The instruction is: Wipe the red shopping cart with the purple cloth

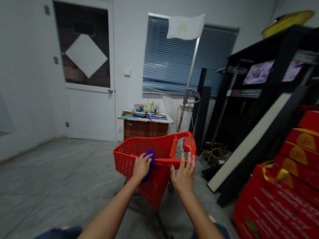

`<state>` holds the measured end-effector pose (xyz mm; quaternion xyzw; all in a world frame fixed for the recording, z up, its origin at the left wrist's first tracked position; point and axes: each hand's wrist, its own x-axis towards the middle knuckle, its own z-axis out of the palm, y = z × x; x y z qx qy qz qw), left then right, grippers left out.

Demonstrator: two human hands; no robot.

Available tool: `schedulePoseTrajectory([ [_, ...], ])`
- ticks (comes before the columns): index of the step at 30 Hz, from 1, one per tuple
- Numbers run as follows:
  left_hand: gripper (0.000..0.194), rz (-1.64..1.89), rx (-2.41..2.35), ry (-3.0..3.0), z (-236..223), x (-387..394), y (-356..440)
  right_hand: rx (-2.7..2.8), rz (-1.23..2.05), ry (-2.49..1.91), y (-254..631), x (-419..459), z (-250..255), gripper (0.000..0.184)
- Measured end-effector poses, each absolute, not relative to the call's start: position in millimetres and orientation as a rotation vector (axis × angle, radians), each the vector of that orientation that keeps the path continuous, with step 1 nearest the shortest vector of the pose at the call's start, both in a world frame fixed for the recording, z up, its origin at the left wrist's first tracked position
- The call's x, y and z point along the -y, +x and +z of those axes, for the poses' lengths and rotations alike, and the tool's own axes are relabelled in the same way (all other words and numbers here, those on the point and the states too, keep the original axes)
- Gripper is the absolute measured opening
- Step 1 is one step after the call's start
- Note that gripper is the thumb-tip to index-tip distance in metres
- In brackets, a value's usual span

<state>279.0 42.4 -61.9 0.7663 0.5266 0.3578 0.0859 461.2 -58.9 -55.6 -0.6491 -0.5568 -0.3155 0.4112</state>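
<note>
A small red plastic shopping cart (154, 189) stands right in front of me, with a perforated basket and dark wheels. My left hand (141, 169) is closed around a purple cloth (151, 170) and presses it against the near side of the basket, just below the rim. Part of the cloth is hidden behind my fingers. My right hand (183, 175) rests at the handle end of the cart, its fingers stretched out and its thumb apart by the rim. Just above it is the red handle piece (189, 144). A pole with a white flag (185, 26) rises behind the cart.
Red fruit cartons (289, 213) are stacked on the right. A long pale board (248, 144) leans against the black rack (292, 38). At the back wall stands a cluttered wooden cabinet (147, 129). A white door (88, 116) is at the left, and loose cables (215, 154) lie near the rack.
</note>
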Motion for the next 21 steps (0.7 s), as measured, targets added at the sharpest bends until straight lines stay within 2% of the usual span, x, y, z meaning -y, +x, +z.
schedulePoseTrajectory([
  [6,0.039,1.228,-1.198,2.324,-44,-9,321,1.516,-0.738,-1.598,456,64,-56,0.074],
  [15,0.037,1.151,-1.501,2.193,-57,-58,264,1.607,-0.697,-1.506,452,62,-54,0.072],
  [21,0.037,1.187,-1.201,2.343,-33,-24,300,1.569,-0.701,-1.468,437,57,-55,0.074],
])
